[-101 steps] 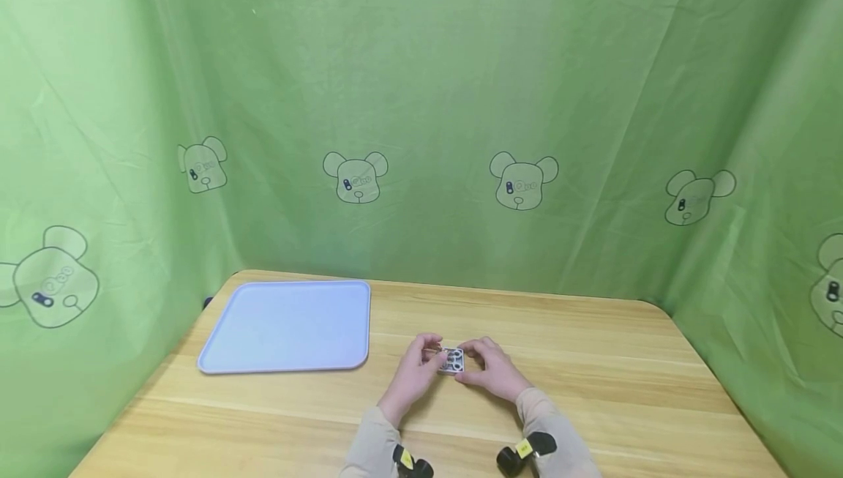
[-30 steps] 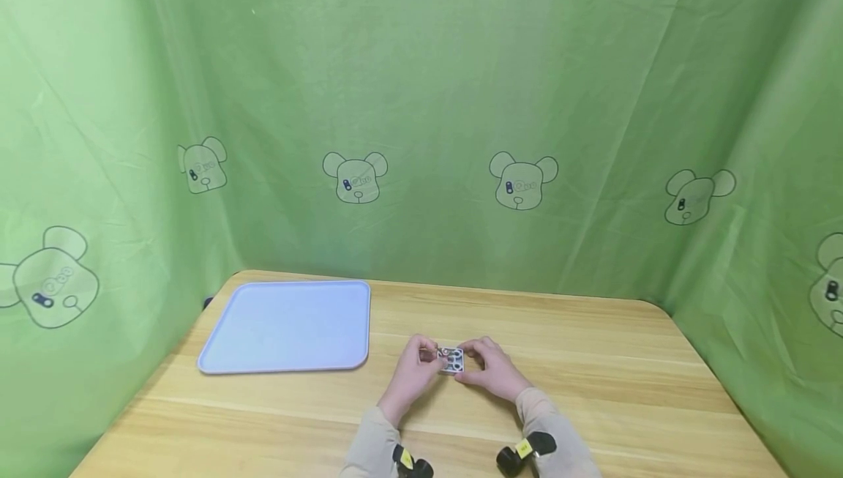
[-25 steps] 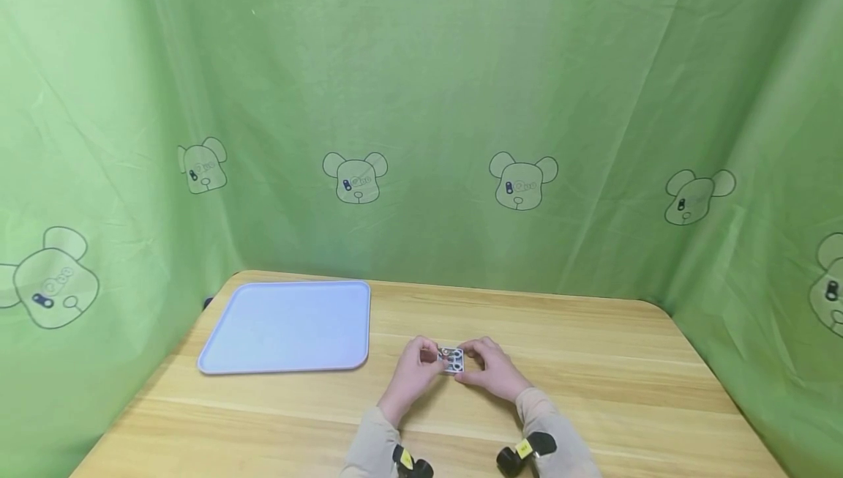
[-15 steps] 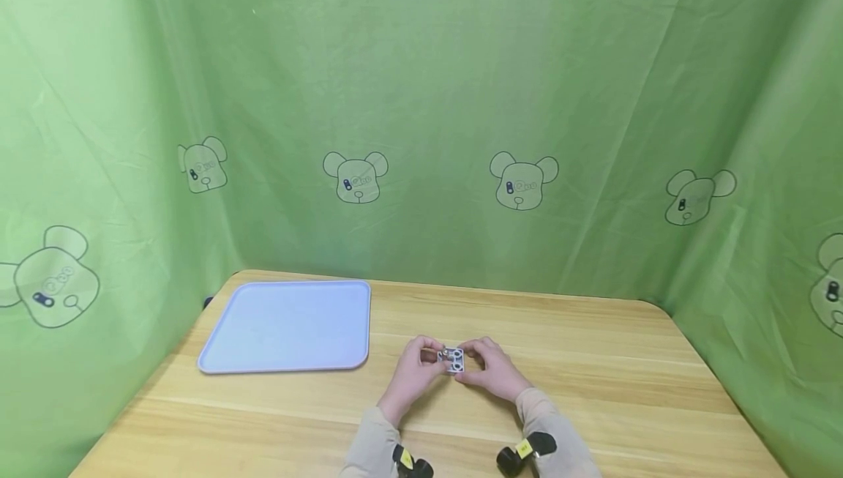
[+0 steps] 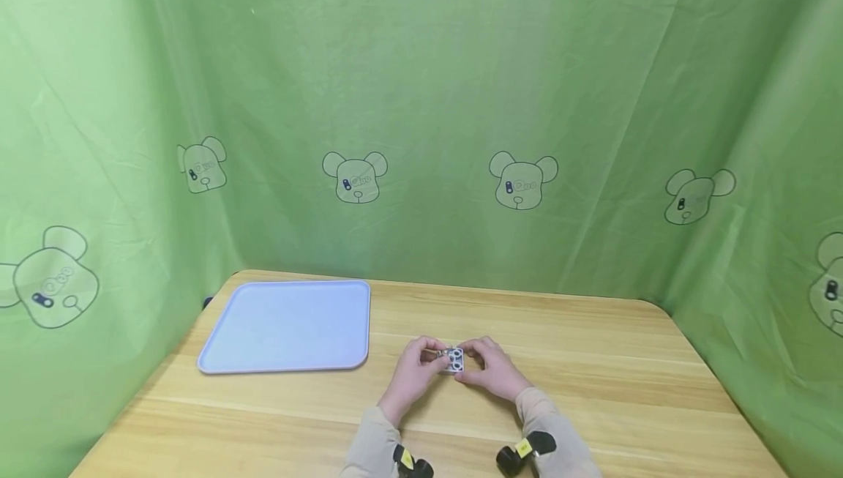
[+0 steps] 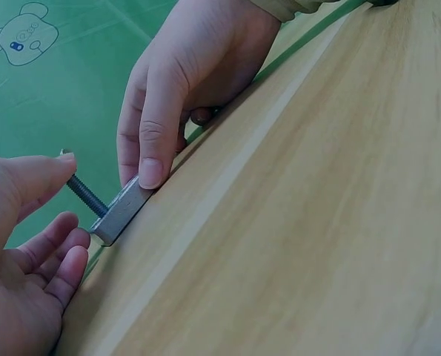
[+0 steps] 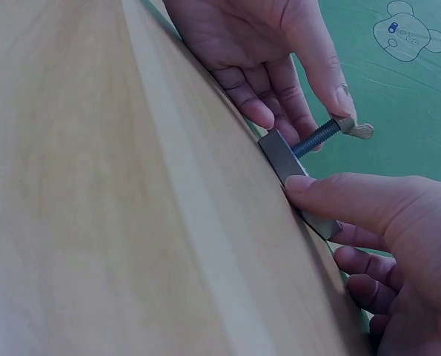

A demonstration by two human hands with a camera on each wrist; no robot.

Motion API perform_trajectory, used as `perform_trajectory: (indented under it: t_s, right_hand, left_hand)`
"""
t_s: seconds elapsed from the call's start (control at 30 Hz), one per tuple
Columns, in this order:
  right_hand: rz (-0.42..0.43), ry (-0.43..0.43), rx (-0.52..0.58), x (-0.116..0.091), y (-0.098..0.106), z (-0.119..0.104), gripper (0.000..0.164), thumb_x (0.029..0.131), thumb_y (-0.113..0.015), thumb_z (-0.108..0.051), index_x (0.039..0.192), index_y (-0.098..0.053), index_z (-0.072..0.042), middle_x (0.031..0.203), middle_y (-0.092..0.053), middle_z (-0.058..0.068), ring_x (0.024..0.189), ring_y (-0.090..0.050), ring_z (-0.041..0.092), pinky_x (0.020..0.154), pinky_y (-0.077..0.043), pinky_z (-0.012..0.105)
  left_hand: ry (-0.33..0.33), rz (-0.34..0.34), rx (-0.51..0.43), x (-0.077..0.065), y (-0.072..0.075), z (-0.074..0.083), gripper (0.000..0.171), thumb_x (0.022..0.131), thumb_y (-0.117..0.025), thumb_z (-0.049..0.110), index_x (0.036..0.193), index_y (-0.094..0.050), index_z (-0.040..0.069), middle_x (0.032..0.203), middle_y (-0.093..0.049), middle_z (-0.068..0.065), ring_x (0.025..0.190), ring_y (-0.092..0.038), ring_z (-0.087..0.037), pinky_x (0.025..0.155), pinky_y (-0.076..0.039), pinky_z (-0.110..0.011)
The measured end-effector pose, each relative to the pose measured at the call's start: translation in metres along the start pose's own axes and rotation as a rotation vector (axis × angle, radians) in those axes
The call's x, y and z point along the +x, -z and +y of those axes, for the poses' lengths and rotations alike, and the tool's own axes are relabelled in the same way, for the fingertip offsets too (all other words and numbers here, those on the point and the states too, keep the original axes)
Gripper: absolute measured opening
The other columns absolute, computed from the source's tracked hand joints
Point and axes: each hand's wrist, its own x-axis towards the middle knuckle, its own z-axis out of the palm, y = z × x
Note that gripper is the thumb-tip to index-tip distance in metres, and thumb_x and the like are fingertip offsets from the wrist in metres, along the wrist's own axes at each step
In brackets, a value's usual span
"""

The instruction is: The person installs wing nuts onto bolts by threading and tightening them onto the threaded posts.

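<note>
A small rectangular metal block (image 5: 457,360) with ring-shaped openings on its top lies on the table between my hands. A threaded screw (image 7: 320,137) with a flattened, wing-like head (image 7: 361,131) stands up from the block's left part. My left hand (image 5: 413,375) has its thumb and forefinger at that head, pinching it, with the other fingers curled loosely beside the block. From the other side my right hand (image 5: 496,372) grips the block's right end, thumb on the near face and fingers behind. In the left wrist view the screw's shank (image 6: 87,196) shows bare thread above the block (image 6: 124,210).
A pale blue tray (image 5: 283,327) lies at the back left of the wooden table (image 5: 593,419). A green curtain (image 5: 435,97) with bear-head prints hangs around the back and sides. Each sleeve carries a black wrist camera (image 5: 510,461).
The left thumb and forefinger have shifted in small steps around the screw's head, with the thumb moving back and forth over the block's left edge. The right hand and the block have stayed in place.
</note>
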Motion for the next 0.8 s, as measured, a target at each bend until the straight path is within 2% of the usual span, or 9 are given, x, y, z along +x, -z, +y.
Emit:
perform_trajectory:
  t_s: [0.2,0.57,0.67,0.8]
  right_hand:
    - [-0.004,-0.005,0.008,0.0012,-0.0002,0.0002,0.052,0.072,-0.083,-0.034,0.116,-0.065,-0.013,0.102,-0.057,0.001,0.091,-0.047,0.014,0.082,-0.042,0.030]
    - [-0.017,0.007,-0.005,0.0020,-0.0007,0.0027,0.053,0.072,-0.083,-0.035,0.117,-0.064,-0.012,0.102,-0.056,0.000,0.090,-0.047,0.013,0.082,-0.042,0.028]
    - [-0.009,0.015,-0.007,0.0011,-0.0007,0.0030,0.053,0.072,-0.083,-0.035,0.117,-0.065,-0.011,0.102,-0.056,0.001,0.090,-0.048,0.013,0.081,-0.043,0.029]
    - [0.001,0.013,-0.012,0.0012,-0.0009,0.0027,0.054,0.072,-0.083,-0.035,0.117,-0.065,-0.011,0.102,-0.057,0.001,0.091,-0.049,0.014,0.082,-0.044,0.030]
  left_hand:
    - [-0.020,-0.001,-0.012,-0.0009,0.0004,0.0010,0.019,0.089,-0.067,0.015,0.104,-0.065,0.004,0.111,-0.060,-0.014,0.096,-0.061,-0.019,0.080,-0.051,-0.025]
    - [-0.016,-0.006,0.075,0.0004,0.0004,-0.0028,0.017,0.092,-0.063,0.016,0.106,-0.067,0.008,0.109,-0.061,-0.010,0.095,-0.057,-0.014,0.084,-0.048,-0.029]
    - [-0.004,-0.012,0.058,0.0000,0.0005,-0.0014,0.020,0.092,-0.062,0.016,0.110,-0.066,0.007,0.112,-0.062,-0.011,0.096,-0.058,-0.015,0.084,-0.049,-0.029]
    - [0.036,-0.010,-0.036,-0.0002,0.0000,0.0020,0.032,0.090,-0.064,0.014,0.119,-0.057,0.001,0.114,-0.061,-0.015,0.097,-0.059,-0.017,0.080,-0.051,-0.025]
